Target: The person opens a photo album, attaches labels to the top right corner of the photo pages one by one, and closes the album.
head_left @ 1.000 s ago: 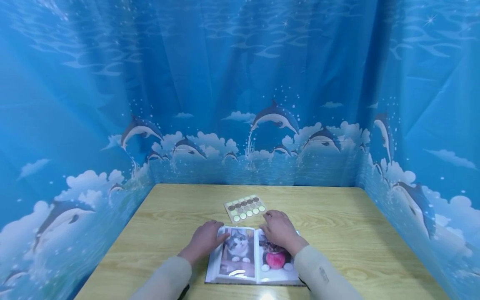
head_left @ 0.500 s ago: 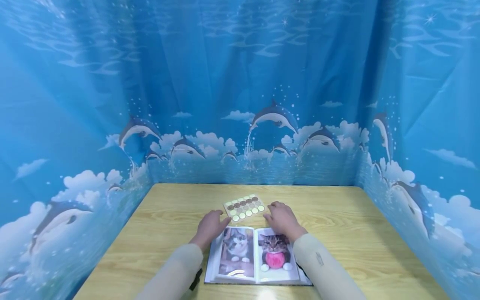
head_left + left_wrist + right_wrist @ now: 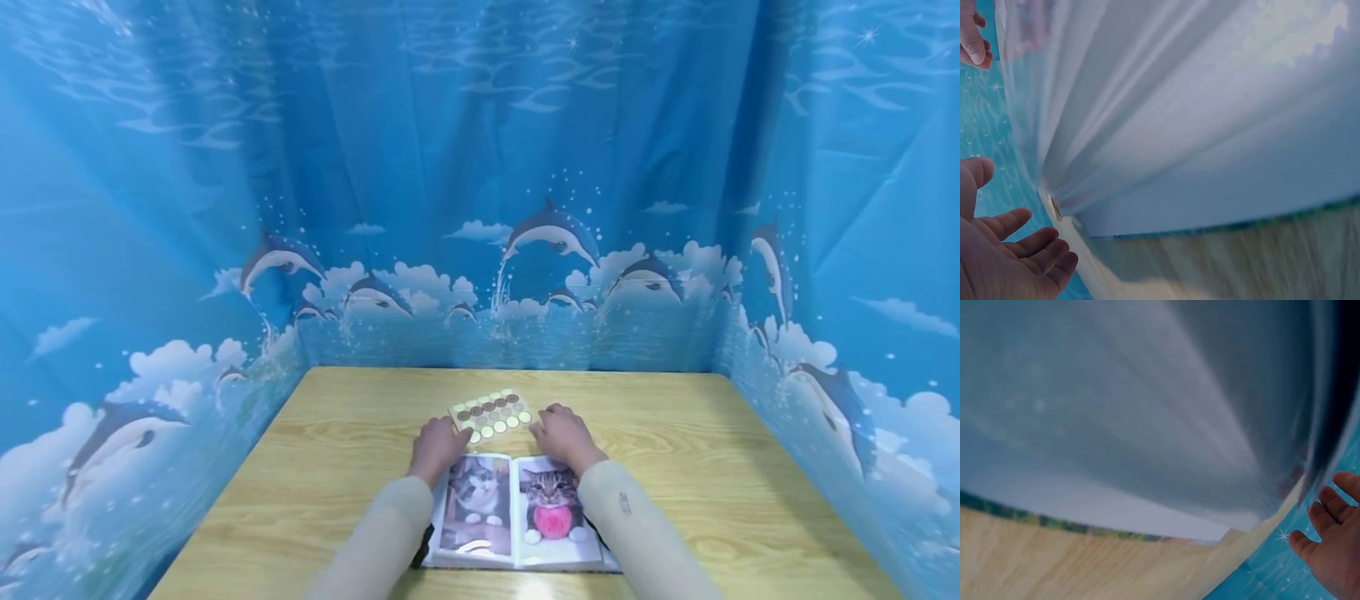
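An open photo album [image 3: 514, 508] lies flat in the head view, showing a grey-and-white cat photo [image 3: 477, 500] on the left page and a tabby cat with a pink ball [image 3: 552, 518] on the right. Just beyond it lies a small pale card [image 3: 491, 415] with rows of round brown and pale yellow dots. My left hand [image 3: 437, 448] is over the album's far left corner, its thumb at the card's near left corner. At the other side, my right hand [image 3: 564, 438] reaches over the right page, fingertips by the card's near right corner. Both wrist views show relaxed, spread fingers, with nothing gripped.
The wooden table [image 3: 660, 467] carries the album and card. A blue curtain [image 3: 420, 208] printed with dolphins surrounds its back and sides. Large clear page sleeves [image 3: 1147, 125] fill much of the left wrist view.
My left hand has moved forward and right, from the album's left page to the card's near left corner. The right hand has shifted slightly forward off the tabby photo, uncovering it.
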Demonstrator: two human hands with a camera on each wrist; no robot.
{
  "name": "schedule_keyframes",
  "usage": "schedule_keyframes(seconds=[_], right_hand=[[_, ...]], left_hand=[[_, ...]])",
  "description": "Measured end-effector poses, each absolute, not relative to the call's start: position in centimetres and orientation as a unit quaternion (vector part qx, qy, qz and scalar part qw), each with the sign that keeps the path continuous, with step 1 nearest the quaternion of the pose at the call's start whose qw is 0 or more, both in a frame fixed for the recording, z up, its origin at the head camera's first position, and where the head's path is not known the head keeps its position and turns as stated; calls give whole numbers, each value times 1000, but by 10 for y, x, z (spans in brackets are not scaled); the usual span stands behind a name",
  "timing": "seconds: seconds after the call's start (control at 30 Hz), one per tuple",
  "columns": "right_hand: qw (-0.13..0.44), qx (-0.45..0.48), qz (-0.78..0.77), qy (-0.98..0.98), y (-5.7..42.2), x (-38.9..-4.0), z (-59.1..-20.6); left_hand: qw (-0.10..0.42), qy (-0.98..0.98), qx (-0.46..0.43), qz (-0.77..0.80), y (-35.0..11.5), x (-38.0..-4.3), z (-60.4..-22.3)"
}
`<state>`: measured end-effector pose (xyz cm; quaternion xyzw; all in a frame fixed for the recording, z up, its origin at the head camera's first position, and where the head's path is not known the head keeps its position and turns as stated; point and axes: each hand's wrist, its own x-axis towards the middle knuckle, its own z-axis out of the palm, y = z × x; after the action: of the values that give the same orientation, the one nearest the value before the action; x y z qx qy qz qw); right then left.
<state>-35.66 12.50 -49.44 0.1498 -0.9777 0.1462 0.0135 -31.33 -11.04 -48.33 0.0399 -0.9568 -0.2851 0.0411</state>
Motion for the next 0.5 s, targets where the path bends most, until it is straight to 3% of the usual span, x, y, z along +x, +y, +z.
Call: schedule_keyframes(seconds=[0.5], right_hand=[[-14, 118, 149, -982, 125, -371, -506]], left_hand=[[17, -960, 87, -265, -101, -320, -490]])
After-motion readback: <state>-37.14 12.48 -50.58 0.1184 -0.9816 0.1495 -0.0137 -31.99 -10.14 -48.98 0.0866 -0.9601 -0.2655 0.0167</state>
